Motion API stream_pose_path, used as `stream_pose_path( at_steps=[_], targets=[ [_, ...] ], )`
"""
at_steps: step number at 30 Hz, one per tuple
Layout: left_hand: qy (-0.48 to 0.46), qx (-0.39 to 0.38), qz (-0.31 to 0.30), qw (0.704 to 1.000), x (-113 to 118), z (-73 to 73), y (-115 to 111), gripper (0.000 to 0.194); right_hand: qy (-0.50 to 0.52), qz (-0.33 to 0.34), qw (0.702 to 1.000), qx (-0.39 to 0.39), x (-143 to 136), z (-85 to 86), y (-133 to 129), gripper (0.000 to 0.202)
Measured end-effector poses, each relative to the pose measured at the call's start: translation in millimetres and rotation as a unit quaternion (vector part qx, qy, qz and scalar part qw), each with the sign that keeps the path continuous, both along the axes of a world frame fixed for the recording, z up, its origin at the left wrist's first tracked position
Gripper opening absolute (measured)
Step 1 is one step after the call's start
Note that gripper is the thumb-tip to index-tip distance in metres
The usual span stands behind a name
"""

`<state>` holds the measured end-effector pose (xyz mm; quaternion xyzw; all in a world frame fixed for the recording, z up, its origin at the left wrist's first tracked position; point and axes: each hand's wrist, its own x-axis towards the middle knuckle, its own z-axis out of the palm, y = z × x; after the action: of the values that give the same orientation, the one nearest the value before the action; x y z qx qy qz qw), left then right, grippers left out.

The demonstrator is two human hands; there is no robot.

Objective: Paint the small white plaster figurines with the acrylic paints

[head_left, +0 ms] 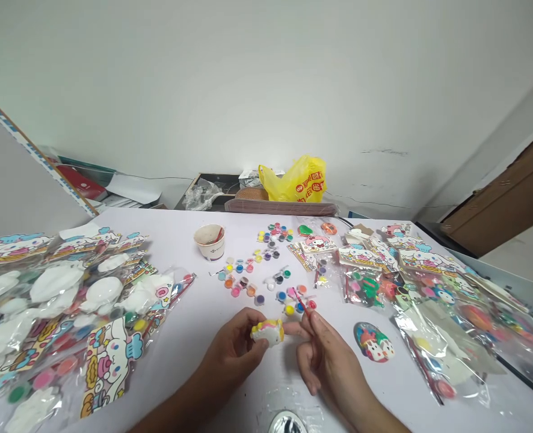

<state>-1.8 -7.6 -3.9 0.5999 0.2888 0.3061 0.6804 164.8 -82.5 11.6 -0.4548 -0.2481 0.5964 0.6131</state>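
My left hand point(239, 349) grips a small white figure point(269, 334) with yellow and pink paint along its upper edge. Close on its right, my right hand point(318, 346) pinches a thin red brush point(301, 299), its tip pointing up and left over the paint pots. One finger of that hand reaches toward the figure's right side. Small round paint pots point(260, 299) in many colours lie in joined groups just beyond both hands. A painted oval piece point(375, 343) rests on the table to the right of my right hand.
A paper cup point(210, 242) with a brush inside stands behind the pots. Bagged white figures point(56, 282) cover the table's left side. More bagged pieces and cards point(429, 264) lie at right. A yellow plastic bag point(300, 180) sits beyond the back edge. A round silver-rimmed item point(287, 422) lies at the front.
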Motion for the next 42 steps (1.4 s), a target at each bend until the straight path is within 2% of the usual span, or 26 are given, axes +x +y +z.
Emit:
stream_pose_path(
  at_steps=[3,5,7,9,13,21,42],
  targets=[
    [0.031,0.030,-0.001,0.999,-1.5,-1.1,0.2,0.015,-0.060,0.003,0.998,0.011,5.6,-0.7,-1.2,0.045],
    [0.058,0.054,0.026,0.997,-1.9,3.1,0.5,0.011,-0.150,-0.012,0.987,0.049,11.9,0.4,-3.0,0.042],
    [0.089,0.083,0.064,0.990,-2.0,8.8,0.8,0.009,-0.257,-0.023,0.961,0.103,18.3,2.3,-4.9,0.039],
    [0.114,0.103,0.087,0.984,-2.1,13.1,1.1,0.008,-0.343,-0.006,0.929,0.135,22.8,3.8,-6.2,0.039],
    [0.134,0.116,0.089,0.980,-2.0,13.5,1.5,0.008,-0.432,0.044,0.891,0.132,24.7,2.7,-5.5,0.040],
    [0.133,0.118,0.090,0.980,-0.9,13.2,1.0,0.006,-0.460,0.054,0.876,0.133,24.2,0.9,-3.0,0.039],
    [0.130,0.114,0.075,0.982,-2.6,14.8,0.2,0.006,-0.475,0.056,0.869,0.129,21.1,7.2,-5.5,0.035]
  ],
)
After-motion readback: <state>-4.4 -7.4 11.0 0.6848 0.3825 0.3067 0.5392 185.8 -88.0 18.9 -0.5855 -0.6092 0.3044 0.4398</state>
